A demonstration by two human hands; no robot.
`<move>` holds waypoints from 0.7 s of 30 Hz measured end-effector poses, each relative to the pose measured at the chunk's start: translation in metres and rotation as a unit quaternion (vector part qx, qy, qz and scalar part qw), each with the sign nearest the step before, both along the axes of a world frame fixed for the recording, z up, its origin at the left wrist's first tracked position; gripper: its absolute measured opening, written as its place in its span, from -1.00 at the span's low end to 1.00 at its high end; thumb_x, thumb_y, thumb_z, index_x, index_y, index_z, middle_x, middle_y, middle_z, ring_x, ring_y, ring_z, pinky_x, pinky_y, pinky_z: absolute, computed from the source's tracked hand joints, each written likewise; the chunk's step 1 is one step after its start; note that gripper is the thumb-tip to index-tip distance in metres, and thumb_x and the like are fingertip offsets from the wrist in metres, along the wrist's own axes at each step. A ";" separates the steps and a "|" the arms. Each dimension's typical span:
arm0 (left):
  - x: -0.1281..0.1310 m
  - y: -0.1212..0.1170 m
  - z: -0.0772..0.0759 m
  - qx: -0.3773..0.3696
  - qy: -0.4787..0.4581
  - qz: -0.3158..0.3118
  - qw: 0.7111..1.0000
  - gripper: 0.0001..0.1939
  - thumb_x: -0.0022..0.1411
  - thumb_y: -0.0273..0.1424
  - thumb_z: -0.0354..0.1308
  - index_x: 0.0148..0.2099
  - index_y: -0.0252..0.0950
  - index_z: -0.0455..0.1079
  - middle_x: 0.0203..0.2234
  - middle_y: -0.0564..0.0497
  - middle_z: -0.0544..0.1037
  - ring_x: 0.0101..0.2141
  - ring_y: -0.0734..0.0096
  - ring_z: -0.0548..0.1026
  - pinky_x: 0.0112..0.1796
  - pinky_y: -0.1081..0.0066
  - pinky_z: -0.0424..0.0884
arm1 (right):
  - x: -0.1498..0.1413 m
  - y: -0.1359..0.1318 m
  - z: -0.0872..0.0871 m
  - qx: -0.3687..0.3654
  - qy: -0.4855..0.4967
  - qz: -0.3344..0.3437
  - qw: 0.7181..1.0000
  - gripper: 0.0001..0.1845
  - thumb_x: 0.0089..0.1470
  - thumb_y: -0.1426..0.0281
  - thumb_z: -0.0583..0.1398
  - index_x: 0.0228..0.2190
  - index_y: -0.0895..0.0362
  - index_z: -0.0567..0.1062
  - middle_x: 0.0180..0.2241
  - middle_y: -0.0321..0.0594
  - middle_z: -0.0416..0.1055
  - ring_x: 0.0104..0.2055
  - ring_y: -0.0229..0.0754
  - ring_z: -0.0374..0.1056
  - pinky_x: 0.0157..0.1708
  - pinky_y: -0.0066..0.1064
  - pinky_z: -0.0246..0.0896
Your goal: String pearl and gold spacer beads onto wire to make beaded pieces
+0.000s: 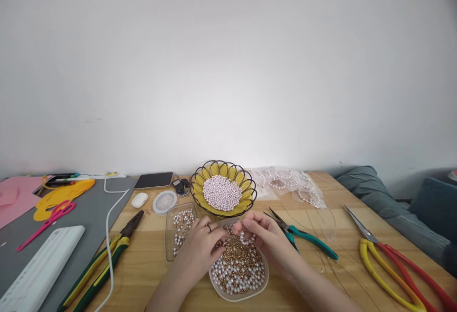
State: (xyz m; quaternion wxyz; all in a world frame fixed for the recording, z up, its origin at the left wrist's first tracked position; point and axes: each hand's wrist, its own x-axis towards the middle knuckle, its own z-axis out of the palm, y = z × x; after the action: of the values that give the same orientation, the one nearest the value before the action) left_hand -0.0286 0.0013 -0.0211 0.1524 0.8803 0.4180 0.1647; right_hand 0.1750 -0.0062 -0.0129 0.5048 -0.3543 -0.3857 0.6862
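Short curved strand of shiny pearl-white round beads (247, 239) hangs from the R hand (268, 232), over the far part of a clear rounded plastic tub (238, 297) of mixed gold & white beads. Strand bows toward the near side in a small U, long axis roughly L-R, ends toward the far side. R thumb & index pinched narrow on it. L hand (204, 245), w/ a dark ring (209, 228), has fingers bent low over the tub's L side; can't tell if it grips anything.

Surface: light wood table (143, 274) w/ visible grain, against a plain pale wall (228, 74). Far side: black-wire basket w/ yellow lining (246, 201), full of pale pinkish-white beads. L of tub: clear rectangular tray (167, 243) w/ gold & white beads. R: teal-handled pliers (311, 241), then big scissors w/ red & yellow handles (383, 255). Far L: white keyboard (44, 266) on a grey mat (89, 236). Blue-grey cushioned seat (396, 216) beyond the table's R edge.
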 end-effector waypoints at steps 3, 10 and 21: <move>0.001 0.001 -0.004 0.003 -0.008 -0.005 1.000 -0.73 0.15 -0.69 0.34 -0.20 -0.22 0.54 -0.25 0.04 0.69 -0.19 0.13 0.51 -0.11 0.15 0.37 | 0.000 0.000 0.001 0.005 -0.005 0.003 1.000 -0.59 -0.07 0.07 0.47 -0.53 0.12 0.52 -0.50 -0.24 0.58 -0.42 -0.19 0.33 -0.33 -0.38 0.12; 0.002 0.001 -0.010 0.002 -0.037 -0.004 0.999 -0.72 0.18 -0.72 0.29 -0.22 -0.20 0.55 -0.25 0.06 0.70 -0.20 0.18 0.51 -0.12 0.20 0.37 | 0.000 -0.001 0.000 0.011 0.005 0.014 1.000 -0.61 -0.03 0.10 0.46 -0.52 0.12 0.52 -0.51 -0.25 0.57 -0.44 -0.22 0.31 -0.33 -0.39 0.11; 0.004 -0.002 -0.002 -0.006 0.015 -0.005 1.000 -0.64 0.20 -0.69 0.28 -0.04 -0.19 0.55 -0.13 0.00 0.65 -0.09 0.06 0.46 -0.06 0.07 0.35 | 0.001 -0.001 0.000 0.010 0.000 0.011 1.000 -0.61 -0.04 0.09 0.46 -0.52 0.12 0.53 -0.52 -0.24 0.56 -0.44 -0.20 0.28 -0.33 -0.37 0.08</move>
State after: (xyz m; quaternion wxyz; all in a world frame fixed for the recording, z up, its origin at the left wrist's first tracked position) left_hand -0.0242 -0.0008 -0.0226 0.1528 0.8838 0.4166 0.1482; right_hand 0.1757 -0.0070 -0.0130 0.5008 -0.3456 -0.3962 0.6876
